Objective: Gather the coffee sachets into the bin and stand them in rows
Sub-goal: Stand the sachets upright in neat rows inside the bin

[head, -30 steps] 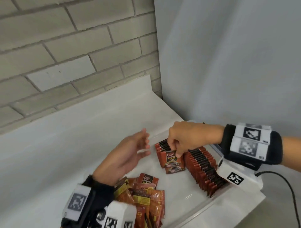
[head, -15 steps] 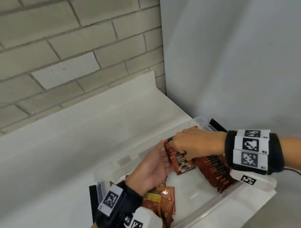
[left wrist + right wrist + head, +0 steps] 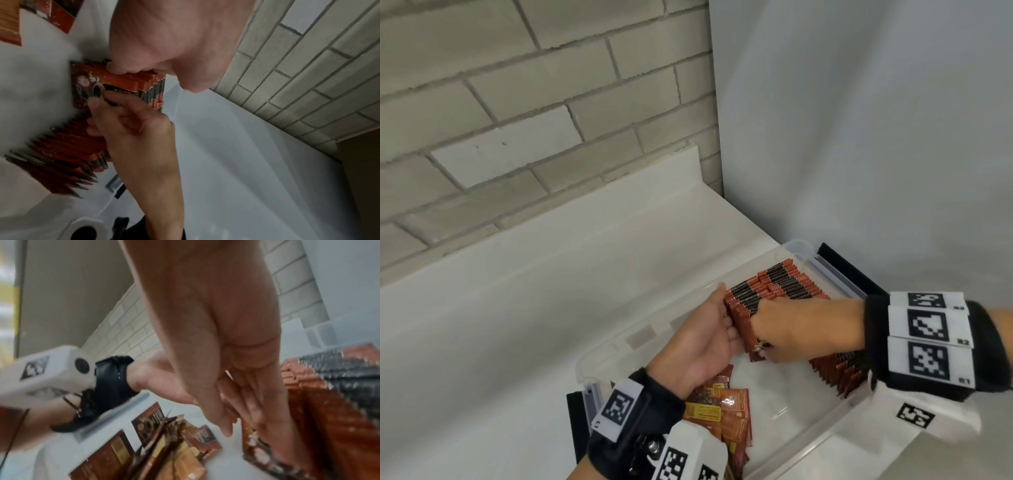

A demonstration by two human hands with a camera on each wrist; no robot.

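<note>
So the right hand (image 3: 787, 329) has its fingers curled down onto the front sachet of the far row (image 3: 760, 305), thumb and fingertips pinching it at the face, which shows best in the left wrist view, while the left hand (image 3: 705, 339) sits flat and open-fingered against the row's left edge, just squaring it up rather than gripping anything. Both are inside the clear bin (image 3: 619, 346), which sits on the white counter (image 3: 517, 325) in the corner by the brick wall (image 3: 517, 102). There's a second standing row (image 3: 839, 373) closer to the near rim, partly hidden under the right wrist. A loose pile of sachets (image 3: 722, 411) lies flat at the left end of the bin. My read: this is the tuck-and-tidy step, seating one more packet upright and pressing the row together. Next move probably wants the left hand to keep bracing so the row doesn't fan over while the right lets go and reaches for the pile. Plenty left to stand up, I'd say.
</note>
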